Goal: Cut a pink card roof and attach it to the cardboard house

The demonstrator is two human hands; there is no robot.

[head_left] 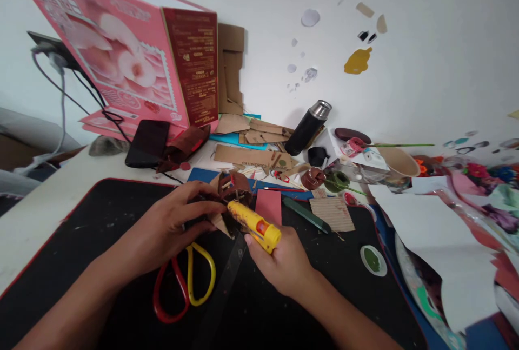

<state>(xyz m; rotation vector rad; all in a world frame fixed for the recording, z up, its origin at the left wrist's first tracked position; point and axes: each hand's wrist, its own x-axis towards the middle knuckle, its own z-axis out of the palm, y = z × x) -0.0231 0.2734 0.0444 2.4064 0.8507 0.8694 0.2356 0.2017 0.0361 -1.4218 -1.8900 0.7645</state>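
Observation:
My right hand (286,263) is wrapped round a yellow hot glue gun (253,224), its nozzle pointing up and left. That nozzle end meets a small brown cardboard piece (235,183), partly painted dark reddish brown. Fingers of my left hand (186,215) pinch the left side of this piece above the black mat (133,215). Under my left wrist lie scissors (201,279) with one red and one yellow handle loop; their blades are hidden. A clear ruler (231,269) runs down the mat between my hands.
A pink box (121,52) stands at the back left, a phone (148,142) before it. Cardboard scraps (263,132) and a black thermos (308,128) line the wall. A green cutter (306,213), corrugated cardboard (332,215) and a green paint lid (373,261) lie right.

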